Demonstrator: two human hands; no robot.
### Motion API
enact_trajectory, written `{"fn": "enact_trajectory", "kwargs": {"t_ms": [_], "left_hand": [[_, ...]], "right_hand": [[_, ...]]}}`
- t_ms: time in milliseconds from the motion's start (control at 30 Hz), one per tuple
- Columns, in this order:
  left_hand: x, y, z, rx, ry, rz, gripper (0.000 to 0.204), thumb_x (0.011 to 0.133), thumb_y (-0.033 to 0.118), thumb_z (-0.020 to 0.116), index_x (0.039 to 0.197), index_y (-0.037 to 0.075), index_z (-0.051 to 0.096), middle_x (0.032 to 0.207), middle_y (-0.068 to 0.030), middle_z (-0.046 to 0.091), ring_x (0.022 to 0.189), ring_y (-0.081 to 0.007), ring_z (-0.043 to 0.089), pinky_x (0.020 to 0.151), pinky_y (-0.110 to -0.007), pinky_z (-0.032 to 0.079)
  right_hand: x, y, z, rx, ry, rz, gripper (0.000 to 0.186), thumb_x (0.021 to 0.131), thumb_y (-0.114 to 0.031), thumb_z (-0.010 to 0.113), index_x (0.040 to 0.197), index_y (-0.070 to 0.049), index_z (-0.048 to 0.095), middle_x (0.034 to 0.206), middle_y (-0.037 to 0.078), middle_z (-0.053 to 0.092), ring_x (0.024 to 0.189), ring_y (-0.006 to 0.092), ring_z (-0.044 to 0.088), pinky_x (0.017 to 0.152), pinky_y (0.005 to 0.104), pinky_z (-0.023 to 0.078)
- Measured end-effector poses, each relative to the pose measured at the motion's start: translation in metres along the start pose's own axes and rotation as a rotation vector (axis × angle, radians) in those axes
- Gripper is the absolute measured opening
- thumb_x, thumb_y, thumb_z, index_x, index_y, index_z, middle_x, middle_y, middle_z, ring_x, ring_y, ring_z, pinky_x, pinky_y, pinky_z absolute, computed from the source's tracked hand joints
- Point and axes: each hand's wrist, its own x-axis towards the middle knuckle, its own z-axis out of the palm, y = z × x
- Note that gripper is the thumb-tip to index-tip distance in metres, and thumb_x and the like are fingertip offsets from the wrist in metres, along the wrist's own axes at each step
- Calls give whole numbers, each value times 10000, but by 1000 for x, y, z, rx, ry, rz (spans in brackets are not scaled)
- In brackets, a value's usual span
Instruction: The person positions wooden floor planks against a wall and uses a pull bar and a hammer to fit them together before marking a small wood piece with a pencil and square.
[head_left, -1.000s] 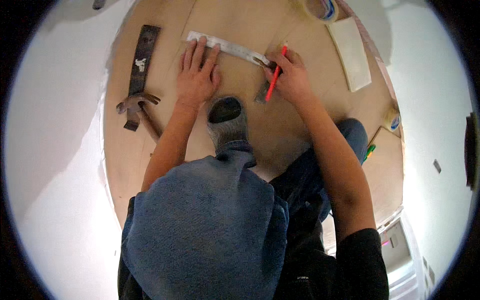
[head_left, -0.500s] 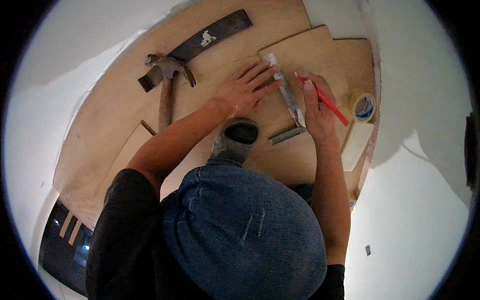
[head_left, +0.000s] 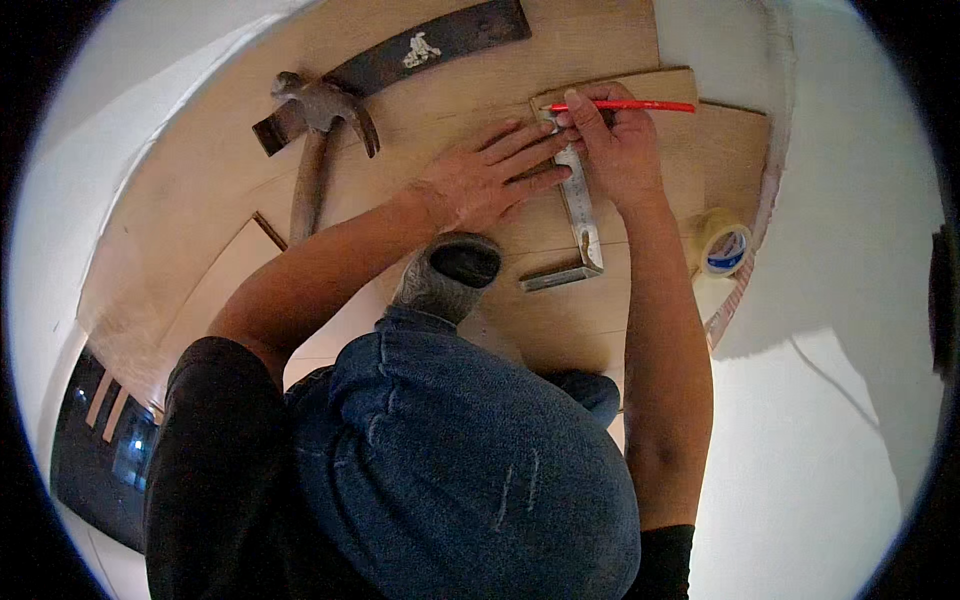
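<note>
A metal try square (head_left: pixel 581 205) lies on a wood-look floor plank (head_left: pixel 650 90), its short thick leg nearest my foot. My left hand (head_left: pixel 490 175) rests flat with fingers stretched, the fingertips on the square's blade. In my right hand (head_left: pixel 615 135) a red pencil (head_left: pixel 650 105) is pinched between thumb and fingers, lying nearly level. Its tip is at the far end of the blade, close to the plank's edge. Part of the blade is covered by my fingers.
A claw hammer (head_left: pixel 322 120) lies at the left across a dark curved bar (head_left: pixel 430 45) with a white patch. A roll of clear tape (head_left: pixel 724 245) is at the right, near the white wall (head_left: pixel 840 200). My knee and grey-socked foot (head_left: pixel 440 285) are close below the square.
My right hand has moved up along the square to its far end, and the pencil has turned from slanted to nearly level. The left hand stays on the blade.
</note>
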Motion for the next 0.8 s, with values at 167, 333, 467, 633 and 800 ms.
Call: {"fn": "enact_trajectory", "kwargs": {"t_ms": [167, 333, 467, 633, 800], "left_hand": [[-2, -1, -1, -30, -24, -5, 734, 785, 259, 758, 1487, 265, 544, 1648, -43, 384, 1538, -229, 323, 1260, -450, 278], [-1, -2, -2, -28, -15, 3, 749, 766, 270, 774, 1481, 264, 551, 1646, -41, 388, 1536, -227, 327, 1254, -451, 292], [0, -1, 0, -15, 14, 9, 743, 766, 270, 774, 1476, 260, 556, 1652, -40, 380, 1533, -231, 332, 1253, -456, 292], [0, -2, 0, -12, 16, 14, 735, 766, 261, 773, 1470, 262, 562, 1649, -39, 385, 1523, -230, 351, 1250, -455, 300], [1, 2, -1, -40, 20, -10, 732, 756, 241, 772, 1460, 263, 572, 1649, -45, 387, 1519, -232, 359, 1245, -461, 307]], "right_hand": [[3, 0, 0, -23, 3, 24, 351, 970, -350, 716, 1001, -2, 683, 849, 101, 744, 777, 192, 694, 739, 333, 556], [2, 4, 0, -59, 41, 0, 329, 978, -337, 704, 1000, -10, 681, 842, 113, 741, 764, 198, 693, 724, 341, 550], [0, 7, 1, -14, 21, -77, 318, 986, -330, 696, 987, -12, 680, 832, 105, 737, 762, 187, 692, 713, 340, 547], [2, 7, 1, -23, 21, -61, 306, 989, -317, 699, 956, -13, 677, 826, 93, 738, 750, 162, 677, 708, 323, 541], [-2, 9, 3, 45, 29, -53, 228, 990, -245, 695, 958, -21, 673, 793, 68, 715, 713, 152, 637, 671, 321, 519]]}}
